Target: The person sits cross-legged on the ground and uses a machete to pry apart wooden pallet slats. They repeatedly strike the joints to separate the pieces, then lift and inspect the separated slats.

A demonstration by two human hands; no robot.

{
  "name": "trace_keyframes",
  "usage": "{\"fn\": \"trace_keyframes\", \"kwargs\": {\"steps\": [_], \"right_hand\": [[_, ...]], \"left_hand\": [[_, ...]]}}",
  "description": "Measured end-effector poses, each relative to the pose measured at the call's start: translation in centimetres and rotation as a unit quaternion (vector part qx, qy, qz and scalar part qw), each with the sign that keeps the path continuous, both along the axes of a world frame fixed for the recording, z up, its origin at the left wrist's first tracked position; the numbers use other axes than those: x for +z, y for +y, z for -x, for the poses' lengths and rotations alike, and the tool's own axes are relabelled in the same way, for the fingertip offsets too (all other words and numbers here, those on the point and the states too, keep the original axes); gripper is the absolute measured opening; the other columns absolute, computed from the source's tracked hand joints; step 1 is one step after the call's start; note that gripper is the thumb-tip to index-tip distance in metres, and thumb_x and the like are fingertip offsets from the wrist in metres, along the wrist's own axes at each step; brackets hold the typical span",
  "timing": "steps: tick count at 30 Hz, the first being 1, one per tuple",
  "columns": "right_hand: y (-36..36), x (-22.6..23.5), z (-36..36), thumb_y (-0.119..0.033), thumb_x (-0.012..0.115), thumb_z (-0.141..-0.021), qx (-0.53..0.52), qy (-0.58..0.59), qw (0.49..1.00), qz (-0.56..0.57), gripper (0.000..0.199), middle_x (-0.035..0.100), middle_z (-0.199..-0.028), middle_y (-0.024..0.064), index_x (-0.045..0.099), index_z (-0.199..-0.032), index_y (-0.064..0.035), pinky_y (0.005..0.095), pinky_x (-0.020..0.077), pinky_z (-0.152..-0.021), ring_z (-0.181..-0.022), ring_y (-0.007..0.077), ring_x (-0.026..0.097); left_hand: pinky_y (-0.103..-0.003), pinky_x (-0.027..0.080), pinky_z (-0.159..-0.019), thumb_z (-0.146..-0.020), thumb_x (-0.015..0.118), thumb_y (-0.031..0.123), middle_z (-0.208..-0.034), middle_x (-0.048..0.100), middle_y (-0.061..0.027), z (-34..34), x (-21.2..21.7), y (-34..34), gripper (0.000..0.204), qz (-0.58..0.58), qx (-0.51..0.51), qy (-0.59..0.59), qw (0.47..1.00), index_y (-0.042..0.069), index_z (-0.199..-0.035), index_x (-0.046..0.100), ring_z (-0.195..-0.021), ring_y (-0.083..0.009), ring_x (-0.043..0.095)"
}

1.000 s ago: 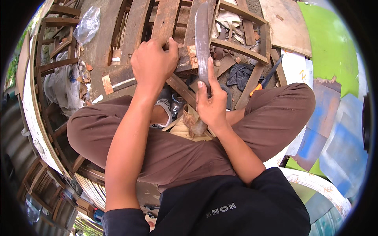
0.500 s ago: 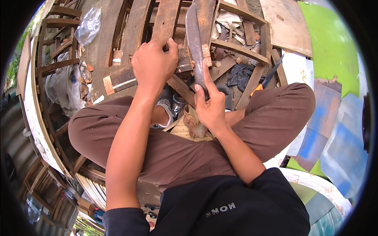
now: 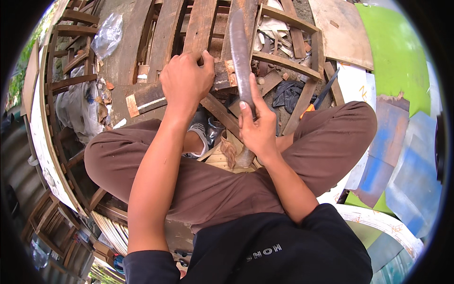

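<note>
Head view: A seated person's left hand (image 3: pixel 188 78) and right hand (image 3: pixel 257 130) meet over a bar and a blade at upper centre.
Dark wooden bar (image 3: pixel 221 75): Slants across the upper middle of the frame, beneath the left hand, with a pale bare patch near each visible end.
Left hand: Fingers curl over the bar in a fist; the palm side is hidden.
Right hand: Fingers wrap the base of a long knife (image 3: pixel 240 49), forefinger stretched along its right side.
Blade: Points to the top of the frame, just beside the bar's right end; whether they touch, one cannot tell.
Handling: Good practice would be pinning the bar firmly, keeping the left fist well off the blade's path, and controlling short strokes away from the knees.
Count: Two hands, one knife, one bar, one clear plastic bag (image 3: pixel 108 37) upper left, one black plastic bag (image 3: pixel 287 93) right of centre, one green panel (image 3: pixel 395 52) upper right.
</note>
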State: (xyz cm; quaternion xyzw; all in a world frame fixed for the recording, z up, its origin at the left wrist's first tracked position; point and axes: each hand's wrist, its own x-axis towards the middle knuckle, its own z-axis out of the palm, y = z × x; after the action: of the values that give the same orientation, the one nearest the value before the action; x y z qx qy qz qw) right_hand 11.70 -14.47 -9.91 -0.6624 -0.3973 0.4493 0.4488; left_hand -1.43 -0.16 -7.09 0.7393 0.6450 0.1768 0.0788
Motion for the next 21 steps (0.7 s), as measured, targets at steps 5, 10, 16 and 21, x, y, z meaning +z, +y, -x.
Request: {"fn": "trace_keyframes", "kwargs": {"steps": [5, 10, 16, 21], "right_hand": [[-0.28, -0.19, 0.05, -0.001, 0.057, -0.105, 0.023, -0.043, 0.999, -0.025, 0.069, 0.078, -0.094, 0.0154, 0.036, -0.17, -0.0141, 0.0275, 0.05, -0.056, -0.059, 0.0077, 0.057], [-0.46, -0.33, 0.08, -0.001, 0.061, -0.102, -0.079, 0.045, 0.996, -0.002, 0.069, 0.077, -0.11, 0.0249, 0.041, -0.167, -0.0147, 0.0323, 0.0535, -0.061, -0.059, 0.0108, 0.059], [0.17, -0.44, 0.24, -0.001, 0.057, -0.106, 0.021, -0.05, 0.997, -0.062, 0.069, 0.068, -0.095, 0.0132, 0.035, -0.17, -0.0165, 0.0288, 0.0507, -0.058, -0.06, 0.0081, 0.057], [-0.33, 0.03, 0.37, -0.002, 0.053, -0.111, 0.035, 0.15, 0.988, -0.007, 0.07, 0.056, -0.075, -0.002, 0.027, -0.173, -0.0192, 0.0239, 0.0465, -0.05, -0.057, 0.0056, 0.05]], "left_hand": [[-0.053, 0.058, -0.079, -0.098, 0.064, 0.034, -0.087, 0.076, -0.0208, 0.09, 0.04, 0.06, 0.039, 0.033, 0.013, 0.013, 0.999, 0.001, -0.084, 0.081, -0.084, -0.0415, 0.073], [-0.053, 0.058, -0.08, -0.098, 0.064, 0.035, -0.089, 0.076, -0.0214, 0.21, -0.03, 0.09, 0.04, 0.017, 0.001, 0.008, 1.0, 0.001, -0.085, 0.081, -0.085, -0.0421, 0.073], [-0.054, 0.057, -0.082, -0.098, 0.064, 0.035, -0.089, 0.076, -0.0221, 0.22, 0.02, -0.02, 0.039, 0.033, 0.011, 0.007, 0.999, 0.002, -0.087, 0.081, -0.086, -0.0431, 0.073], [-0.054, 0.055, -0.08, -0.101, 0.061, 0.041, -0.087, 0.074, -0.0233, 0.1, 0.16, 0.34, 0.043, 0.055, 0.015, 0.018, 0.998, 0.004, -0.095, 0.081, -0.087, -0.0465, 0.071]]}}
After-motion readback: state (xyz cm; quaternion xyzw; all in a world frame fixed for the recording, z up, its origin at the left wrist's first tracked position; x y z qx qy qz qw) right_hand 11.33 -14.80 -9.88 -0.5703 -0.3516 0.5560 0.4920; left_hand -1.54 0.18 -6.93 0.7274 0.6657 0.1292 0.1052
